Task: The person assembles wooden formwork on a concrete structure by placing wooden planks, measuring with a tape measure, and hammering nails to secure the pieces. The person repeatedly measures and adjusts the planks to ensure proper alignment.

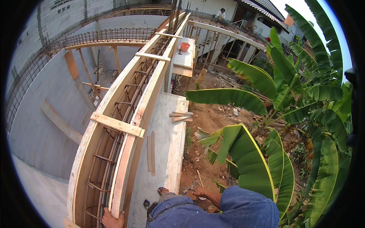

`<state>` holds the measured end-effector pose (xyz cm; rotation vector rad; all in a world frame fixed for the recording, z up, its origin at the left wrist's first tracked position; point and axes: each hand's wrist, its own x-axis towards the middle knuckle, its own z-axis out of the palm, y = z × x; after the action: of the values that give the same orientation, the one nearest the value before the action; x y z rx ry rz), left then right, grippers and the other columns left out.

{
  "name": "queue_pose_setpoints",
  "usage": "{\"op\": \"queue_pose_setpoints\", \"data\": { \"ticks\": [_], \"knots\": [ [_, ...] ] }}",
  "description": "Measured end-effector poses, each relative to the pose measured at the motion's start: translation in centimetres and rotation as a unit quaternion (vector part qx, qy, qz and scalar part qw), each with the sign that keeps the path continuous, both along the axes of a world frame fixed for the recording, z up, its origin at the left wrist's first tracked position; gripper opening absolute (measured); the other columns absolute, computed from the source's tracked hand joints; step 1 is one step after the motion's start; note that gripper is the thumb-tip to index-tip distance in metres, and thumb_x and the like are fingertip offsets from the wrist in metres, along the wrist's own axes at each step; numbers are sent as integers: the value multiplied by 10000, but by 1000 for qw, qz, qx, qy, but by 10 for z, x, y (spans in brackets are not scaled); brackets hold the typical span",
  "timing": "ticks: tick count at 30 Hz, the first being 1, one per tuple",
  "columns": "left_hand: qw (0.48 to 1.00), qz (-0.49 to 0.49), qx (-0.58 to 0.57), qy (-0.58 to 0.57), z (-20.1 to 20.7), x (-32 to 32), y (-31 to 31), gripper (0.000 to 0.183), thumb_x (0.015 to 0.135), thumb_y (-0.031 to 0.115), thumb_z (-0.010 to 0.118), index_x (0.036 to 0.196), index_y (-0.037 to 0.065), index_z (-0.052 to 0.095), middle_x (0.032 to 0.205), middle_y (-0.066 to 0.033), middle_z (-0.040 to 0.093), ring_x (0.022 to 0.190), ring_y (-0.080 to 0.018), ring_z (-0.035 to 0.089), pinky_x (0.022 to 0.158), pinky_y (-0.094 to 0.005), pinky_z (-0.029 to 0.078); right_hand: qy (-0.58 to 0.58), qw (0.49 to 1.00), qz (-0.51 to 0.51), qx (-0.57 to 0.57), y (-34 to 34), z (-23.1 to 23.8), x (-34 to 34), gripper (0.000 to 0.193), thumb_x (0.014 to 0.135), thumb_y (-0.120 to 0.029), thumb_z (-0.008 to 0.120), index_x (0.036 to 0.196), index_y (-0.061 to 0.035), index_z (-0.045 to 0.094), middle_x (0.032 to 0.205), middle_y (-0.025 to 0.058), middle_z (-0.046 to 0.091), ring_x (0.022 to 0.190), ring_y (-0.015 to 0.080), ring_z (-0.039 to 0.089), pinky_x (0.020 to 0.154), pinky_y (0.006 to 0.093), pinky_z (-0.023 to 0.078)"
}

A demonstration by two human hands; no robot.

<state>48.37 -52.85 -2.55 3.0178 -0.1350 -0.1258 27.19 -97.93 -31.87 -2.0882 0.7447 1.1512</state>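
My left hand point(113, 219) is closed over the top edge of a long wooden formwork board point(122, 171) at the lower left. That board is one side of a narrow trough holding a steel rebar cage point(102, 167). A short wooden crosspiece point(117, 124) lies over both sides of the trough. My right hand point(200, 192) is low beside my body, beyond the scaffold's right edge, with fingers curled. It seems to hold a hammer point(189, 188), which shows small and only in part.
A plank platform point(161, 125) runs along the formwork, with two loose strips point(151, 154) and a small wood stack point(181, 116) on it. Farther off stands an orange bucket point(184, 46). Banana leaves point(247, 152) crowd the right above a drop to soil. Another person point(220, 15) is far back.
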Motion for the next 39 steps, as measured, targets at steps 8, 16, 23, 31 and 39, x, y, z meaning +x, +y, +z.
{"op": "queue_pose_setpoints", "data": {
  "ticks": [8,16,23,31,39],
  "knots": [
    [997,62,-38,8,12,1,-13,637,551,419,854,875,3,495,727,-242,591,751,-493,592,652,-558,429,22,999,-30,-13,3,25,14,654,867,-539,564,1117,57,664,1194,297,629,1139,433,602,923,459,485],
    [995,71,-68,-23,18,-2,-20,607,517,321,888,850,12,485,721,-237,579,751,-493,576,655,-546,428,-15,1000,6,-14,0,72,40,644,856,-535,566,1045,70,681,1107,312,651,1058,427,640,899,465,490],
    [994,81,-68,-22,19,-3,-23,615,521,288,889,899,19,485,755,-244,595,798,-489,573,706,-545,423,-53,997,12,-63,-15,74,34,659,854,-564,551,940,73,695,986,304,676,959,435,658,818,488,500],
    [992,51,-48,-101,-12,-4,-5,635,518,302,890,932,17,502,775,-256,609,807,-492,573,717,-535,429,-86,995,-31,-38,-23,75,4,613,846,-528,551,981,52,695,1025,289,677,985,436,653,830,493,497],
    [982,-48,104,-147,-28,4,19,822,610,697,780,1161,95,685,899,-185,714,836,-361,689,734,-444,542,6,989,-142,-49,-24,25,-16,496,846,-447,583,987,12,705,983,247,697,897,399,677,736,468,530]
  ]
}}
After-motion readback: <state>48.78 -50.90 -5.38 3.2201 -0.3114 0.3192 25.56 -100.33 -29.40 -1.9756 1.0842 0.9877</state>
